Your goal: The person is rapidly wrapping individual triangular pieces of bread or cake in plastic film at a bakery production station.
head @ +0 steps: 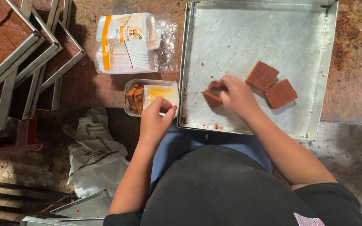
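My right hand (236, 95) grips a brown square block (211, 98) low over the large metal tray (231, 37), near the tray's front left. Two more brown blocks (262, 75) (280, 93) lie side by side on the tray just right of that hand. My left hand (156, 119) pinches the edge of a white and yellow label sheet (161, 93) lying in a small clear plastic container (131, 85). A brown block (135, 98) sits in the left part of that container.
A clear bag of white and orange labels (126, 42) lies behind the container. Several metal trays of brown slab (5, 46) are stacked at the left. A crumpled white sack (95, 152) and more metal trays (82, 207) sit on the floor.
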